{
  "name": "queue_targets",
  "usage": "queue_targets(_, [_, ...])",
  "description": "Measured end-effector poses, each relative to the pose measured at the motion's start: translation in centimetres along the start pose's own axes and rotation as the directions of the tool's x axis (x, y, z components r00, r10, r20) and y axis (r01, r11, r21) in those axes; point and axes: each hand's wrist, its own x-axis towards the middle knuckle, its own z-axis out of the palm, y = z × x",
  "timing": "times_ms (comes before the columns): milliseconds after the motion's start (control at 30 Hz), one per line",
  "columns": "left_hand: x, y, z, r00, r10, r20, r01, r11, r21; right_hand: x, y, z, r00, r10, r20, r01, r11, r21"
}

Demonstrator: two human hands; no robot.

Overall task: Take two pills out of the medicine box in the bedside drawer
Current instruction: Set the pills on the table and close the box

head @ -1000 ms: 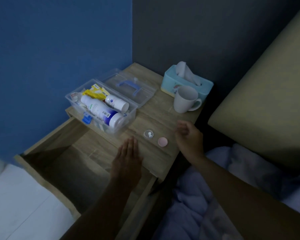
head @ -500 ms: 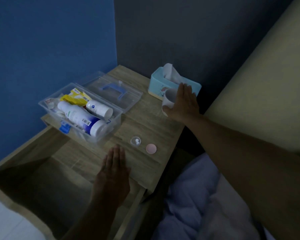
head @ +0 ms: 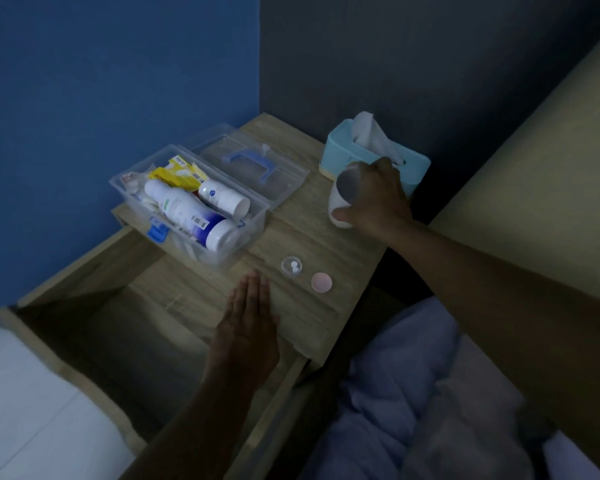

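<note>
The clear medicine box [head: 253, 223] stands open on the bedside table, its lid [head: 253, 164] folded back, with white bottles [head: 187, 211] and a yellow packet inside. Two white pills [head: 294, 265] lie in a small clear cup [head: 291, 267], beside a pink cap [head: 321, 282]. My left hand [head: 248, 327] lies flat, fingers together, on the table's front edge above the open drawer [head: 118, 327]. My right hand [head: 378, 199] grips the white mug [head: 342, 199], tilted, in front of the tissue box.
A light blue tissue box [head: 340, 154] with a tissue sticking up stands at the table's back right. Pale bedding [head: 413, 393] lies at the lower right, under a beige headboard [head: 534, 174]. Blue and grey walls meet behind the wooden table [head: 319, 237].
My right hand has gone from near the pink cap to the mug and closed around it, tilting it. My left hand has stayed flat on the table edge.
</note>
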Motion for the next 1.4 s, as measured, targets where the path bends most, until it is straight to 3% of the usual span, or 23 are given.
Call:
queue_targets(167, [0.1,0.1,0.0,0.999,-0.005,0.038,0.004,1.000,0.023,-1.9,-2.1,-0.4,0.991,-0.088,0.102,0.084,0.996,0.037])
queue_targets(367, [0.3,0.2,-0.3,0.997,-0.024,0.077,0.021,0.999,0.035,-3.2,-2.9,0.4,0.984,-0.077,0.163,0.071,0.996,0.046])
queue_targets(700, [0.3,0.2,-1.0,0.993,-0.035,0.114,0.037,0.999,-0.018,-4.9,-3.9,1.2,0.992,-0.018,0.125,0.010,0.998,0.057])
queue_targets(767, [0.5,-0.3,-1.5,0.990,-0.019,0.137,0.033,0.995,-0.098,-5.2,-4.2,1.0,0.991,-0.011,0.134,0.010,1.000,0.008])
queue_targets(867, [0.6,-1.3,-3.0,0.989,-0.039,0.145,0.091,0.922,-0.377,-5.7,-5.0,0.5,0.990,-0.015,0.139,0.021,0.999,-0.046])
queue_targets(1000, [-0.9,-2.9,-4.3,0.972,-0.233,-0.019,0.193,0.846,-0.497,-6.5,-7.4,-0.1,0.970,-0.240,-0.048,0.244,0.964,0.110])
queue_targets(1067, [-1.8,-4.0,-4.9,0.941,-0.327,-0.085,0.249,0.842,-0.478,-6.9,-9.2,-0.1,0.930,-0.359,-0.078,0.367,0.913,0.176])
queue_targets(1133, [-2.1,-5.5,-5.7,0.903,-0.410,-0.130,0.302,0.819,-0.488,-7.0,-11.1,0.5,0.915,-0.397,-0.069,0.402,0.889,0.219])
queue_targets(1200, [-1.5,-7.2,-6.5,0.870,-0.461,-0.172,0.334,0.810,-0.481,-6.7,-13.0,1.5,0.946,-0.319,-0.056,0.321,0.901,0.293])
queue_targets(1267, [-0.4,-9.0,-7.2,0.867,-0.455,-0.203,0.333,0.833,-0.441,-6.0,-14.6,2.5,0.988,-0.152,0.004,0.140,0.916,0.376])
queue_targets(1400, [1.9,-11.8,-7.8,0.926,-0.328,-0.185,0.257,0.910,-0.325,-3.7,-15.8,4.4,0.983,0.117,0.144,-0.168,0.892,0.420])
